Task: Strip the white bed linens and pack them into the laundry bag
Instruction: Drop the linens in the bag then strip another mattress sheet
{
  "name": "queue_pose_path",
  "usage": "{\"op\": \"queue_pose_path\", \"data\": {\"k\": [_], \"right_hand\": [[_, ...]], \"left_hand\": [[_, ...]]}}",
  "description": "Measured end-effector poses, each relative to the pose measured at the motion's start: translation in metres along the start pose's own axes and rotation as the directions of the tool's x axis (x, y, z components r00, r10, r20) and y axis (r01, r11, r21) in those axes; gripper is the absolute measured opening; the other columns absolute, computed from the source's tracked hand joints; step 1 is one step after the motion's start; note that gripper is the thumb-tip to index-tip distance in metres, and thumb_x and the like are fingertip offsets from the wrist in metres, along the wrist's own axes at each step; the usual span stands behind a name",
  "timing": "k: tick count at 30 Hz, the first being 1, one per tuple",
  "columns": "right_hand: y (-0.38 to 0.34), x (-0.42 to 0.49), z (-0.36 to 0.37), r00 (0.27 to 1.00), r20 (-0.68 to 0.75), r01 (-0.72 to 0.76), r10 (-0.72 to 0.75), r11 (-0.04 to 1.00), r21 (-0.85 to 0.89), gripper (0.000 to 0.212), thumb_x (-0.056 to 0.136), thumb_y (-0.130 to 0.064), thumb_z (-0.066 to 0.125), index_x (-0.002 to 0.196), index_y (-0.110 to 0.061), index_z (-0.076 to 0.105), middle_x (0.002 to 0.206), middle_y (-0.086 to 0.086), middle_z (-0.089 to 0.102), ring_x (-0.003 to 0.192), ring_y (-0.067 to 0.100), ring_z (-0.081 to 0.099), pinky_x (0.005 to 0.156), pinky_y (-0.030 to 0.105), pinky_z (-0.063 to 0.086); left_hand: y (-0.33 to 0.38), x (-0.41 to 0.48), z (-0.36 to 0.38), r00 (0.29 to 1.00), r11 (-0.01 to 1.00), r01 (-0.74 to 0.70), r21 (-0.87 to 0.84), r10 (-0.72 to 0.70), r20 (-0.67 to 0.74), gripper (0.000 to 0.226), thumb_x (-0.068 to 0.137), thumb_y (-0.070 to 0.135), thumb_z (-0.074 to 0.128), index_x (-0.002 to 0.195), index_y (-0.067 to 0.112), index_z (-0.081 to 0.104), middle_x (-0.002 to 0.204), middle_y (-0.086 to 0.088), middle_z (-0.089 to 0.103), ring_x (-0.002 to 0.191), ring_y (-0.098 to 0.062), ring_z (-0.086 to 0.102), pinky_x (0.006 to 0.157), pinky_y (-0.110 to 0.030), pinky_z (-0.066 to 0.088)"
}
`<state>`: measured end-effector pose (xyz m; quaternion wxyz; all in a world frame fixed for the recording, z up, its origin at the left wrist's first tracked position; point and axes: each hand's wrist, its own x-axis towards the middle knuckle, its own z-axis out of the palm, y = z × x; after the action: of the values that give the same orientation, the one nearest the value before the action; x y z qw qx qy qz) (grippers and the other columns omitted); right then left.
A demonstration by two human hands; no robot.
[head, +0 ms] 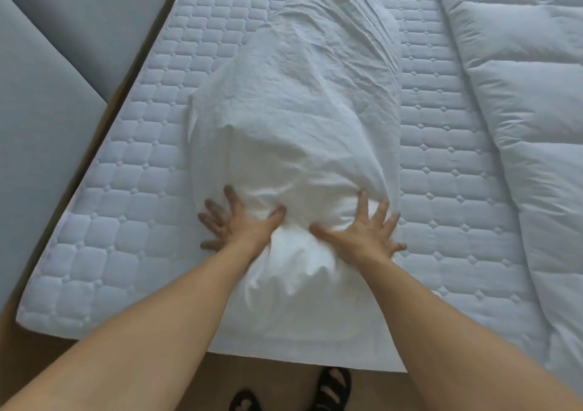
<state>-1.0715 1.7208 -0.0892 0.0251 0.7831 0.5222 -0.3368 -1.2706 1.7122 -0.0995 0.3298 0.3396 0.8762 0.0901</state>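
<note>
A white laundry bag (293,110), stuffed and wrinkled, lies lengthwise down the middle of the bare quilted mattress (132,221). Its near end is flat and reaches the mattress's front edge. My left hand (235,221) presses flat on the bag's left side with fingers spread. My right hand (362,230) presses flat on its right side, fingers spread too. Neither hand grips the fabric. The linens inside the bag are hidden.
A puffy white duvet (517,95) lies along the right side of the mattress. Grey padded panels (47,79) stand at the left. Wooden floor and my black sandals (331,388) show below the mattress's front edge.
</note>
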Motion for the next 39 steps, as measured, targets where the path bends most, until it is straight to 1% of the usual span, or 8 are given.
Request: {"op": "queue_pose_path", "data": {"k": [5, 10, 16, 24, 30, 33, 35, 39], "right_hand": [[0.011, 0.015, 0.021, 0.985, 0.077, -0.162, 0.152, 0.976, 0.147, 0.156, 0.043, -0.082, 0.080, 0.145, -0.050, -0.034, 0.162, 0.004, -0.030, 0.151, 0.040, -0.008, 0.108, 0.070, 0.025], [0.004, 0.021, 0.010, 0.983, 0.058, -0.184, 0.176, 0.888, 0.421, 0.148, 0.054, -0.054, 0.090, 0.155, -0.039, -0.017, 0.150, 0.019, 0.038, 0.125, 0.039, 0.051, 0.099, 0.045, 0.045], [-0.043, 0.018, -0.043, 0.975, -0.218, 0.136, 0.043, 0.662, 0.737, 0.109, 0.048, -0.052, 0.080, 0.147, -0.038, 0.036, 0.118, -0.009, 0.063, 0.112, 0.025, 0.062, 0.093, 0.036, 0.049], [-0.023, 0.000, -0.060, 0.934, -0.358, 0.293, -0.008, 0.593, 0.750, 0.098, 0.062, -0.062, 0.080, 0.148, -0.042, 0.037, 0.136, -0.010, 0.060, 0.121, 0.021, 0.058, 0.102, 0.039, 0.046], [0.078, -0.038, 0.040, 0.991, -0.036, -0.096, 0.131, 0.864, 0.494, 0.090, 0.086, -0.063, 0.064, 0.156, -0.047, 0.010, 0.148, 0.006, 0.051, 0.125, 0.034, 0.054, 0.085, 0.041, 0.042], [0.073, -0.039, 0.040, 0.985, -0.064, -0.125, 0.163, 0.908, 0.400, 0.087, 0.088, -0.067, 0.057, 0.157, -0.046, 0.009, 0.148, 0.016, 0.041, 0.130, 0.037, 0.045, 0.092, 0.044, 0.040], [0.064, -0.043, 0.029, 0.974, -0.090, -0.181, 0.207, 0.956, 0.233, 0.087, 0.088, -0.069, 0.053, 0.158, -0.041, 0.009, 0.158, 0.017, 0.019, 0.142, 0.036, 0.024, 0.109, 0.051, 0.031], [0.043, -0.053, 0.018, 0.959, -0.282, 0.038, -0.017, 0.997, 0.068, 0.094, 0.088, -0.069, 0.051, 0.158, -0.043, -0.006, 0.164, -0.006, -0.023, 0.152, 0.020, -0.015, 0.118, 0.055, 0.013]], "left_hand": [[-0.019, 0.016, 0.022, 0.982, 0.982, 0.184, -0.041, -0.182, 0.039, 0.145, 0.053, 0.078, 0.077, 0.152, 0.042, -0.022, 0.165, -0.009, -0.019, 0.149, -0.046, -0.011, 0.116, -0.065, 0.007], [0.016, 0.016, 0.010, 0.994, 0.892, 0.096, -0.441, -0.059, 0.095, 0.127, 0.039, 0.057, 0.084, 0.150, 0.018, 0.034, 0.144, -0.013, 0.049, 0.127, -0.034, 0.053, 0.108, -0.044, 0.044], [0.098, -0.012, -0.030, 0.983, 0.764, -0.172, -0.622, 0.175, -0.058, 0.093, 0.048, 0.058, 0.082, 0.125, 0.010, 0.060, 0.123, -0.003, 0.069, 0.112, -0.020, 0.065, 0.098, -0.035, 0.051], [0.068, -0.022, -0.040, 0.945, 0.755, -0.321, -0.572, 0.216, -0.246, 0.068, 0.077, 0.054, 0.077, 0.129, 0.016, 0.058, 0.116, -0.003, 0.069, 0.105, -0.024, 0.065, 0.086, -0.029, 0.047], [-0.058, -0.038, 0.021, 0.998, 0.938, -0.020, -0.346, 0.041, 0.053, 0.072, 0.089, 0.056, 0.063, 0.149, 0.026, 0.035, 0.135, -0.011, 0.058, 0.064, -0.011, 0.053, 0.037, -0.014, 0.045], [-0.057, -0.040, 0.015, 0.996, 0.986, -0.086, -0.145, 0.081, -0.040, 0.076, 0.089, 0.057, 0.060, 0.149, 0.019, 0.033, 0.142, -0.015, 0.049, 0.101, -0.027, 0.060, 0.081, -0.032, 0.056], [-0.048, -0.045, 0.005, 0.975, 0.979, -0.173, 0.105, 0.185, -0.121, 0.093, 0.087, 0.056, 0.059, 0.157, 0.018, 0.011, 0.158, -0.017, 0.019, 0.143, -0.034, 0.024, 0.114, -0.047, 0.030], [-0.029, -0.050, -0.014, 0.740, 0.685, -0.634, 0.360, 0.672, 0.024, 0.103, 0.081, 0.058, 0.046, 0.147, 0.043, -0.032, 0.158, 0.002, -0.039, 0.144, -0.025, -0.037, 0.117, -0.054, -0.012]]}}
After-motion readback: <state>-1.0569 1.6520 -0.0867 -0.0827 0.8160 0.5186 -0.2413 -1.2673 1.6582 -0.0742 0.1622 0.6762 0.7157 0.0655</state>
